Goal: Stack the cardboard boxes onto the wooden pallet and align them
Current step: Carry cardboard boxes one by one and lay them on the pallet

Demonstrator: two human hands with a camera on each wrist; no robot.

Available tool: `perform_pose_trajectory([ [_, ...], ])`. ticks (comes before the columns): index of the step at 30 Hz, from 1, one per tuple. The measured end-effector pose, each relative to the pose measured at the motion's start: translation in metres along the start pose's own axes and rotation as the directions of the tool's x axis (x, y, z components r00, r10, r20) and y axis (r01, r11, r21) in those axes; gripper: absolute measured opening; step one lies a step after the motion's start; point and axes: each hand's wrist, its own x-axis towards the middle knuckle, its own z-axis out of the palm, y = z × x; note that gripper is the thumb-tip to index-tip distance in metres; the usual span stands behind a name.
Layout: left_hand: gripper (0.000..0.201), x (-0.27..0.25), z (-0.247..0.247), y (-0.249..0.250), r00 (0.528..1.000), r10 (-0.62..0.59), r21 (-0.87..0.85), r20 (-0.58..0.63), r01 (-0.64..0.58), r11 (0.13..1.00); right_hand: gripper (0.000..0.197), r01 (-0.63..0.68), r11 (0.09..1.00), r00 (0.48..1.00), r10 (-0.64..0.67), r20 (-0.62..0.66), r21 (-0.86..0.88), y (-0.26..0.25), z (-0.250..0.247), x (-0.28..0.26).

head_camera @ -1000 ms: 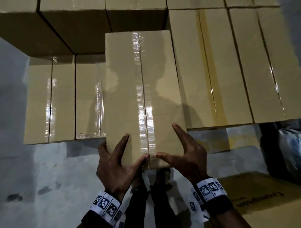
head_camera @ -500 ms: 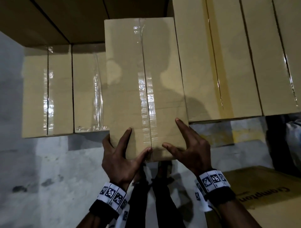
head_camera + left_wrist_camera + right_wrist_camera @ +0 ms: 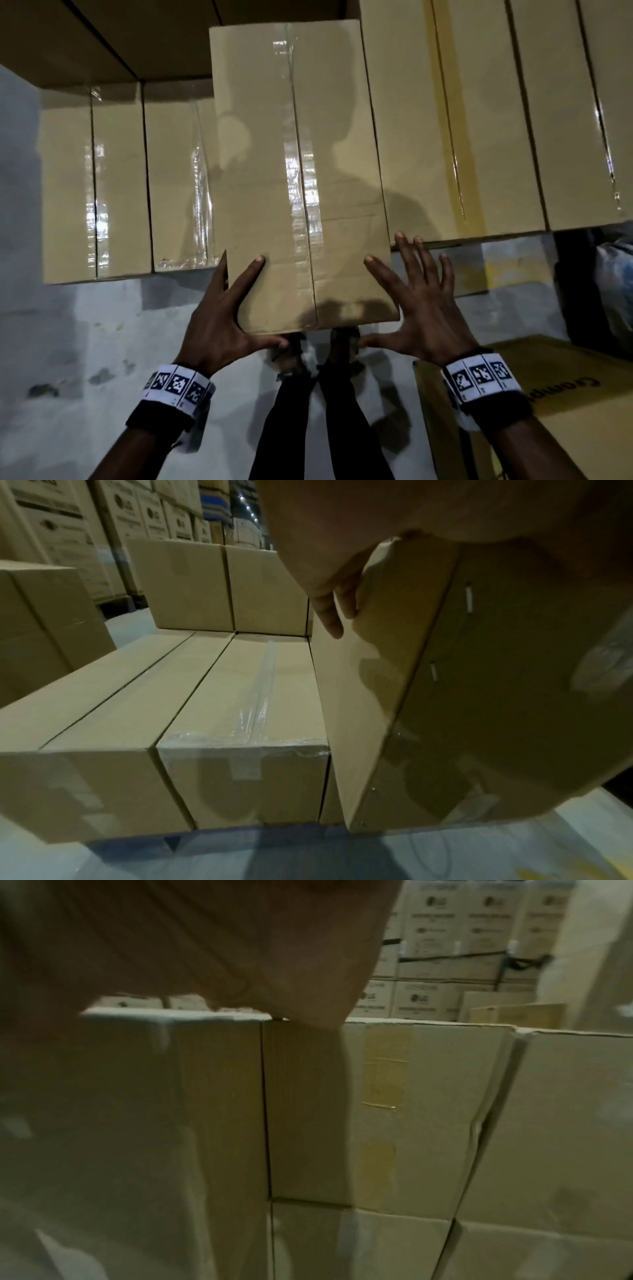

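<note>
A long taped cardboard box [image 3: 298, 178] lies between a lower row of boxes [image 3: 120, 185] on its left and a taller stack [image 3: 479, 120] on its right. Its near end sticks out toward me. My left hand [image 3: 222, 325] straddles the near left corner: index on top, thumb under the near edge, the other fingers [image 3: 329, 615] flat along the box's [image 3: 496, 683] left side. My right hand [image 3: 421, 308] is spread with straight fingers at the near right corner, index on top, thumb at the near edge. The pallet is hidden under the boxes.
A printed carton [image 3: 548, 411] lies on the grey floor [image 3: 68, 342] at the lower right. My legs [image 3: 322, 394] stand just below the box's near end. A dark bag [image 3: 613, 291] sits at the right edge. Tall warehouse stacks [image 3: 68, 520] rise behind.
The box has slid further in between its neighbours. Both hands have gone from curled round the near end to spread, with the thumbs dropped from the top to the near edge.
</note>
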Motion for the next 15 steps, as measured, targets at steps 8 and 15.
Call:
perform_pose_trajectory([
  [8, 0.138, 0.009, -0.007, 0.000, 0.998, 0.053, 0.024, 0.018, -0.053, 0.998, 0.127, -0.007, 0.998, 0.999, 0.010, 0.036, -0.064, 0.010, 0.001, 0.017],
  [15, 0.136, 0.032, -0.017, 0.000, 0.997, 0.079, 0.020, 0.005, -0.079, 0.997, 0.120, 0.013, 0.998, 1.000, -0.014, -0.020, -0.056, 0.013, -0.009, 0.038],
])
